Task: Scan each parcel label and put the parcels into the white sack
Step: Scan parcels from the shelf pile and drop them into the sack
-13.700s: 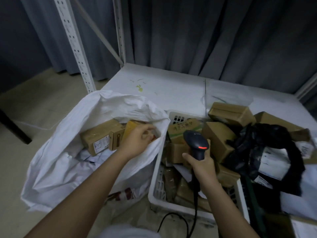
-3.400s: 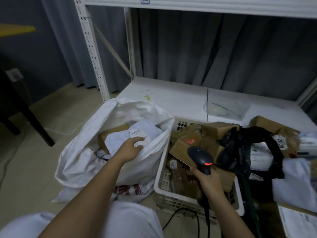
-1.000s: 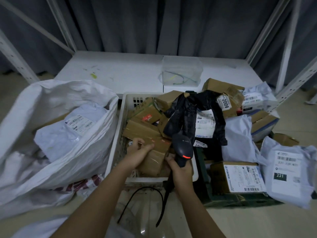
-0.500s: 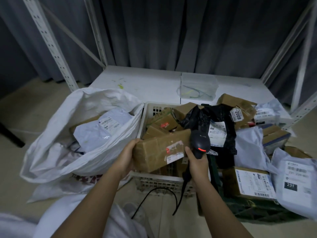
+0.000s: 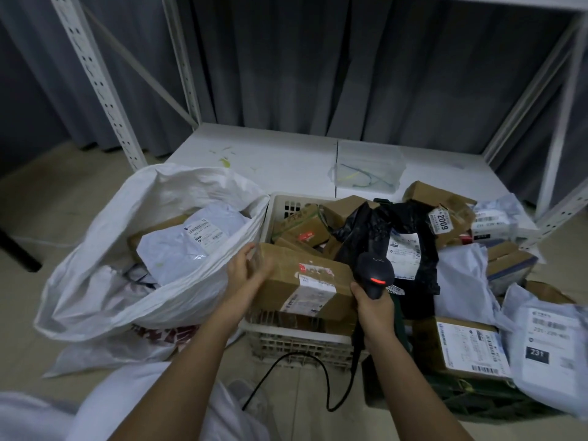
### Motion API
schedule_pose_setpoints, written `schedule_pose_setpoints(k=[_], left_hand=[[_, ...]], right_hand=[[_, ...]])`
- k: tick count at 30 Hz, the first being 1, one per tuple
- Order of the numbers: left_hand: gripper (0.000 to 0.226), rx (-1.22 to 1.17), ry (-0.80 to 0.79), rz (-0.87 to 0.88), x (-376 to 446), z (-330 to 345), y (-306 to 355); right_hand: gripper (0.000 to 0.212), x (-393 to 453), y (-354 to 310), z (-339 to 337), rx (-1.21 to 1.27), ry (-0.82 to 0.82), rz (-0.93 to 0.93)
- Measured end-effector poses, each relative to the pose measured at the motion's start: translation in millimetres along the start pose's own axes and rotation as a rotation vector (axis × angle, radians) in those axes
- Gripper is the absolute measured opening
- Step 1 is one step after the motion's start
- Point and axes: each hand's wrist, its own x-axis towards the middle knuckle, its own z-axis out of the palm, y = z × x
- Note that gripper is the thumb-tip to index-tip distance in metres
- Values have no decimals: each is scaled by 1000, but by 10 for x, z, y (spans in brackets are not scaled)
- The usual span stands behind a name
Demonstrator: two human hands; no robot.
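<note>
Forearms reach forward from the bottom edge, over pale floor tiles (image 5: 38,218). A black cable (image 5: 288,367) loops across the floor below the crate.

Right hand (image 5: 375,310): fingers clenched round the grip of the black scanner (image 5: 375,273), red light lit on its head, which sits just beside the right end of the box.

Left hand (image 5: 245,275): fingers and thumb grasping the left end of a brown box (image 5: 305,283), held above the near rim of the white crate (image 5: 296,340). Box label (image 5: 308,299) faces up on the near side, torn red sticker above it.

White sack (image 5: 105,281) stands open just left of the crate, touching it. Inside: a grey mailer (image 5: 187,246) with label up, brown box edges beneath it.

Crate holds more brown boxes. A black bag (image 5: 410,249) with a white label drapes over its right side. Right of that: a dark green crate (image 5: 445,396) with a labelled box (image 5: 461,345), grey mailers, one marked 231 (image 5: 547,342).

Farther back: a box tagged 2009 (image 5: 445,218), then a low white shelf (image 5: 280,160) carrying a clear tub (image 5: 369,167). Grey curtain (image 5: 318,58) behind the rack uprights.
</note>
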Motion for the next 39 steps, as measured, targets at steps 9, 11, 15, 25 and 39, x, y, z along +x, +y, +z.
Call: schedule_pose_setpoints(k=[9, 11, 15, 25, 39], left_hand=[[71, 135, -2, -92, 50, -10, -132], [83, 141, -30, -82, 33, -40, -170], [84, 12, -154, -79, -1, -86, -159], [65, -187, 77, -91, 20, -99, -72], [112, -532, 82, -285, 60, 139, -148]], right_hand=[[42, -87, -118, -50, -91, -152, -186], [44, -81, -140, -44, -120, -166, -211], [45, -41, -186, -28, -134, -131, -201], [38, -143, -83, 11, -135, -133, -128], [26, -416, -42, 254, -16, -152, -97]])
